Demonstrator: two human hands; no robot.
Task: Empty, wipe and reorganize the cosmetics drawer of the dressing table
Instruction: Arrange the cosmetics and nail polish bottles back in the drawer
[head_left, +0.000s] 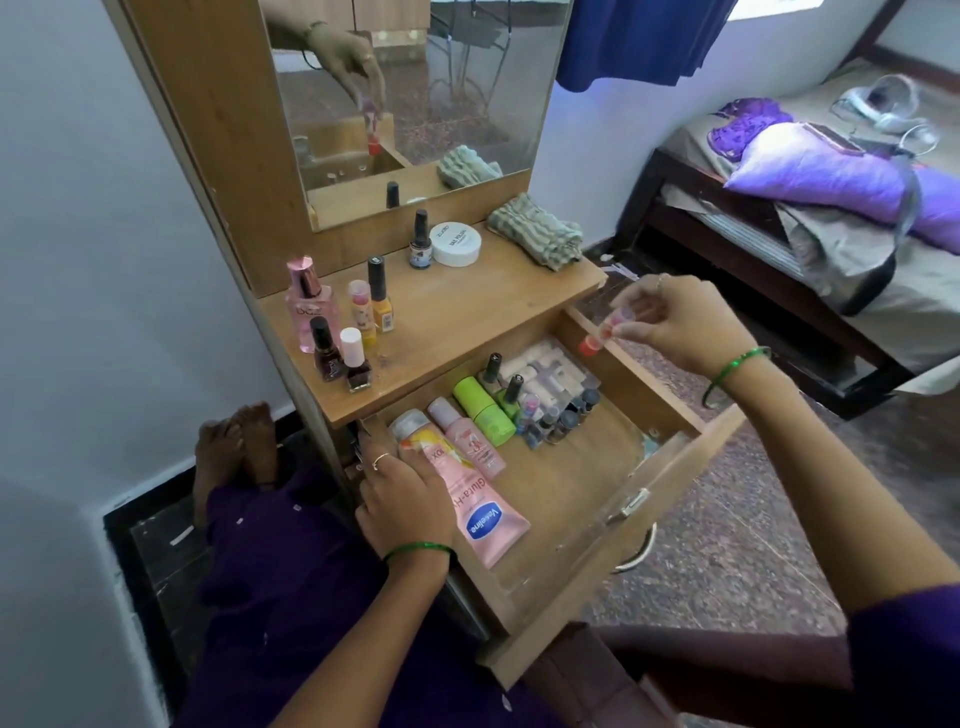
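Observation:
The wooden drawer (670, 467) of the dressing table stands pulled out. Inside lie a pink Vaseline tube (480, 512), a pink bottle (470, 441), a green bottle (480, 413), several small nail polish bottles (558, 415) and a beige palette (545, 366). My left hand (410, 499) rests in the drawer's left side, fingers around an orange-and-white bottle (410, 431). My right hand (670, 322) is raised over the drawer's far right corner and pinches a small red-bottomed bottle (600, 335).
On the tabletop (467, 312) stand a pink spray bottle (306, 304), several nail polishes (343, 358), a white jar (456, 243) and a folded striped cloth (537, 231). A mirror (415, 88) rises behind. A bed (810, 208) stands to the right. My feet (236, 441) lie at the left.

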